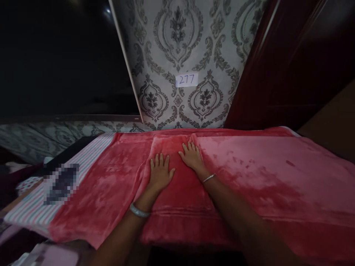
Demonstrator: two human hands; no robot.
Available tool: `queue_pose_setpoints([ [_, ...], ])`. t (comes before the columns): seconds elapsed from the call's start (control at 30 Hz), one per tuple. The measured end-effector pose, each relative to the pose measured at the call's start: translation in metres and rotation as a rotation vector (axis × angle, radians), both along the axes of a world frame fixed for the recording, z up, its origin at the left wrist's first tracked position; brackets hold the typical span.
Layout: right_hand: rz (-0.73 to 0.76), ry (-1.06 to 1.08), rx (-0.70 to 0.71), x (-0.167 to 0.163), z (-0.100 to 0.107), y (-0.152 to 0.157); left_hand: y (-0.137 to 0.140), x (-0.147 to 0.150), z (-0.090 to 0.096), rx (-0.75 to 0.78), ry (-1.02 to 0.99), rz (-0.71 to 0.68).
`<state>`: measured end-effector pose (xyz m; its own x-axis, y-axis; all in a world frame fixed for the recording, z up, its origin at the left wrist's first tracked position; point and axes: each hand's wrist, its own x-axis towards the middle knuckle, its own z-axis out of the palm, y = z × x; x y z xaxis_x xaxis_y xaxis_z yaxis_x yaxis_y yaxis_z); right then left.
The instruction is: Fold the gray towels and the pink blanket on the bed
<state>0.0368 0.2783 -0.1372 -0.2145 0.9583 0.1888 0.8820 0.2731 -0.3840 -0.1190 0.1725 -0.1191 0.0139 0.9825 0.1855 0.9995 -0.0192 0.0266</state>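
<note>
A red and pink plush blanket (180, 184) lies across the table, with a folded strip of it in the middle. My left hand (161, 173) rests flat on this strip near its left edge, fingers spread. Close to the strip's right edge, my right hand (191, 155) also lies palm down, fingers apart. Neither hand grips the fabric. To the right, a paler pink stretch of the blanket lies mostly flat. A striped cloth (91, 157) shows under the blanket's left side.
Behind stands a patterned wall (177, 48) with a paper label (187, 79) reading 277. A large dark screen (61, 59) is at the left, and a glossy dark red panel (277, 74) at the right. A blurred-out patch covers part of the striped cloth.
</note>
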Motion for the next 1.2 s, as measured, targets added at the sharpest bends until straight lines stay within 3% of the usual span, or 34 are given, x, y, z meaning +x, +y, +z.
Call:
queue_pose_setpoints([
  [0.27,-0.022,-0.135,-0.051,0.008,0.020,0.022,0.003,-0.004,-0.005,0.052,0.082,0.015],
  [0.5,-0.081,-0.095,-0.109,0.020,0.019,0.040,0.005,-0.002,-0.007,0.079,0.063,0.017],
  [0.7,-0.069,-0.076,-0.081,0.019,0.017,0.034,0.005,-0.012,0.010,-0.063,-0.028,0.001],
  [0.8,-0.070,-0.072,-0.075,0.018,0.022,0.034,0.024,-0.023,0.031,-0.132,-0.106,-0.060],
  [0.93,-0.005,-0.082,0.012,0.012,0.036,0.039,0.075,-0.023,0.062,-0.134,-0.142,-0.052],
  [1.0,0.050,-0.093,0.062,0.009,0.040,0.045,0.101,-0.018,0.067,-0.141,-0.123,-0.017],
  [1.07,0.065,-0.102,0.052,0.009,0.038,0.050,0.120,-0.016,0.062,-0.153,-0.089,0.018],
  [1.2,0.023,-0.109,-0.018,0.016,0.018,0.060,0.137,-0.023,0.033,-0.182,-0.074,0.066],
])
